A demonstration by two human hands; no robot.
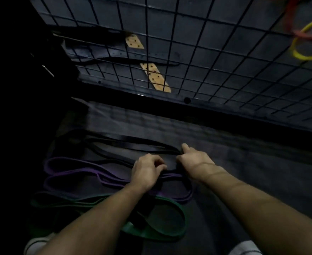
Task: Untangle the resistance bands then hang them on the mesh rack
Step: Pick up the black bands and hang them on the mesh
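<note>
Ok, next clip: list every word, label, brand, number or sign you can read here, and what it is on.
None readable.
Black band, purple band, green band on the floor: no print visible; the frame is dark and blurred.
Tan strips behind the mesh rack: dark dots only, no letters.
Red band and yellow band on the rack: no markings visible.

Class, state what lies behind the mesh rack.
Behind the mesh rack show a dark panelled surface and two tan perforated strips. Dim light hides anything further left.
</note>
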